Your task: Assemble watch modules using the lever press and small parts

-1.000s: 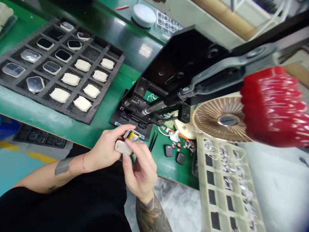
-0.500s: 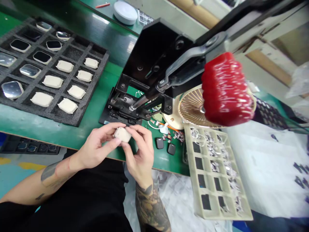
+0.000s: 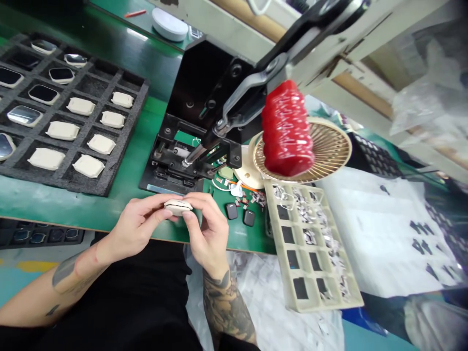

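Observation:
Between my two hands, in front of the black press, a cream watch-shaped case (image 3: 178, 207) is held edge-on, a dark seam showing along its side. My left hand (image 3: 137, 224) pinches its left end with thumb and fingers. At the right end, the thumb and fingers of my right hand (image 3: 208, 226) close on the same case. The black press (image 3: 204, 87) has a lever with a red grip (image 3: 287, 129). To the left lies a dark foam tray (image 3: 122, 146) with several cream cases and several dark-screened ones in its compartments.
Two small black square pieces (image 3: 249, 218) lie right of my hands, near scattered small parts. Beyond are a gold-grilled fan (image 3: 329, 151) and a compartment box (image 3: 351, 301) of small parts. White sheeting (image 3: 380, 234) carries dark pieces at the right.
Both hands have turned the cream case from its broad face to its edge. The view has shifted, so the press, tray and box appear further left.

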Action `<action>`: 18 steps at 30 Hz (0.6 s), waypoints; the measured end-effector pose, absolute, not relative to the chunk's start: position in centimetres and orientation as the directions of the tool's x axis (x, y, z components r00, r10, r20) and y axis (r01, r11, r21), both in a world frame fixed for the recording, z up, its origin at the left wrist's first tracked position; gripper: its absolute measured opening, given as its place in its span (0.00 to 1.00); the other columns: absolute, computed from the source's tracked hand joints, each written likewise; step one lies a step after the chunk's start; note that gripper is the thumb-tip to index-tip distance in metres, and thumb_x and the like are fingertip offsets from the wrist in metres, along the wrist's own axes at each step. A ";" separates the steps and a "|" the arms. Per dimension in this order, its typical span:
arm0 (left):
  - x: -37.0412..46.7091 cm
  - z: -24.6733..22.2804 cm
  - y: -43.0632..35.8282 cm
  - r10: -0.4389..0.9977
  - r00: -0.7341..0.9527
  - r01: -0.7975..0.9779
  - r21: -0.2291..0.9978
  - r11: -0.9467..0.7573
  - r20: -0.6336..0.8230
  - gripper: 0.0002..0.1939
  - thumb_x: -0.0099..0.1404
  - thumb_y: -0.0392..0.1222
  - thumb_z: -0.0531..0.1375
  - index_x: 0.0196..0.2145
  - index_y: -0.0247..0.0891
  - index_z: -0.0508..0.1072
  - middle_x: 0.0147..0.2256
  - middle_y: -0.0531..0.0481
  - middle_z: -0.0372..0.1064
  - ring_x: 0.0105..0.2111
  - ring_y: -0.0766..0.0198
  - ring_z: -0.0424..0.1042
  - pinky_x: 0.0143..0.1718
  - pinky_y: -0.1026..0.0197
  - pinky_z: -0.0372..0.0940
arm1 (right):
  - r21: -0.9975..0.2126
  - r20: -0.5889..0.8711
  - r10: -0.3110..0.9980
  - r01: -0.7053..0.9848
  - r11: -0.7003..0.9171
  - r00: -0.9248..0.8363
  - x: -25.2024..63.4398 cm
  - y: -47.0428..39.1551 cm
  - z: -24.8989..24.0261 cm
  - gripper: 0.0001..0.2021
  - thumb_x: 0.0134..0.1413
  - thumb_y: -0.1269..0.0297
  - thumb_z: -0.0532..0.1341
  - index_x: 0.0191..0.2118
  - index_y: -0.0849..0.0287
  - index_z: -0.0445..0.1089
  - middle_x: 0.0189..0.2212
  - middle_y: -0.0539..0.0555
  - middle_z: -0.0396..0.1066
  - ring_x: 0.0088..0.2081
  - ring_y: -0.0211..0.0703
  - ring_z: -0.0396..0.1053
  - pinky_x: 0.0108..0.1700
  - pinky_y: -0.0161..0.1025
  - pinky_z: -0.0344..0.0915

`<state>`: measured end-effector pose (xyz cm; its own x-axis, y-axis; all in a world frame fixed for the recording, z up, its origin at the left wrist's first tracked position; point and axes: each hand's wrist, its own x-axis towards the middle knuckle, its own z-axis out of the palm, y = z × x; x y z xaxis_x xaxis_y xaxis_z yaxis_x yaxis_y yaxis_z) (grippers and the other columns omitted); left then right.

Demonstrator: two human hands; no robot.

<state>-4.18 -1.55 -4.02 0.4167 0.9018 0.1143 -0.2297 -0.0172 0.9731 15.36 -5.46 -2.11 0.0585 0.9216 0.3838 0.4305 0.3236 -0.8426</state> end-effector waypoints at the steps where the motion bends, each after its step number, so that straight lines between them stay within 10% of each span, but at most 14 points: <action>1: -4.2 -3.9 -1.5 0.905 0.405 -0.207 0.977 -0.045 0.128 0.13 0.82 0.42 0.66 0.59 0.43 0.85 0.50 0.48 0.88 0.40 0.60 0.89 0.48 0.64 0.83 | -0.850 0.383 0.922 0.414 0.326 0.060 15.3 -5.5 -2.1 0.05 0.76 0.66 0.66 0.51 0.53 0.80 0.48 0.56 0.81 0.51 0.48 0.80 0.55 0.48 0.79; 11: -4.4 -4.5 -2.5 0.867 0.293 0.094 0.891 -0.445 0.402 0.11 0.76 0.32 0.68 0.53 0.40 0.85 0.44 0.50 0.89 0.37 0.64 0.88 0.47 0.69 0.80 | -0.831 0.397 0.914 0.453 0.322 0.078 14.4 -6.0 -1.9 0.06 0.76 0.66 0.64 0.45 0.57 0.78 0.41 0.55 0.79 0.44 0.44 0.78 0.48 0.43 0.77; 18: -3.6 -4.0 -1.9 0.956 0.281 -0.170 0.985 -0.037 0.084 0.21 0.78 0.43 0.71 0.65 0.40 0.80 0.46 0.46 0.89 0.39 0.56 0.90 0.40 0.62 0.85 | -0.571 0.663 0.745 0.693 0.441 0.072 17.3 -3.7 3.6 0.16 0.81 0.49 0.61 0.53 0.57 0.78 0.49 0.57 0.80 0.56 0.48 0.80 0.60 0.52 0.81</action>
